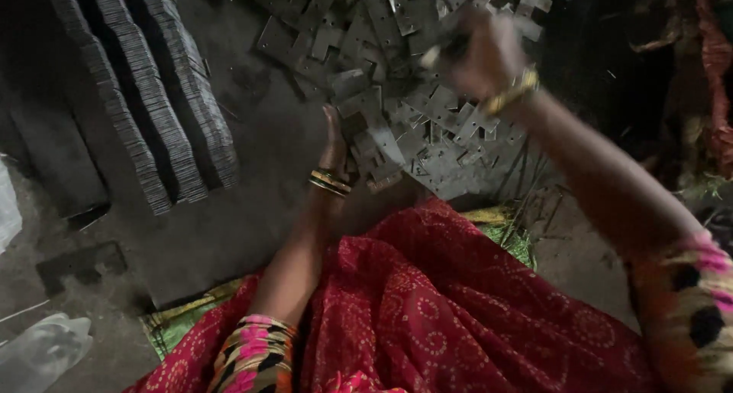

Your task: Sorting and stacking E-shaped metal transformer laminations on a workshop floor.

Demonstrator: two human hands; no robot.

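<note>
Metal plates beside stacked rows

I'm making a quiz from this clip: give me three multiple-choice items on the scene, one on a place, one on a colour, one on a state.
1. Where are the stacked rows of plates?
A. left of the loose pile
B. on the lap
C. right of the raised hand

2. What colour is the lap cloth?
A. blue
B. red
C. white

3. How is the right hand?
A. flat on the floor
B. raised, closed on something
C. resting on the lap

Answers: 1 A, the rows lie left of the pile; 2 B, red with dots; 3 B, it is lifted over the pile, fingers curled, while the left hand rests at the pile's edge.
</note>
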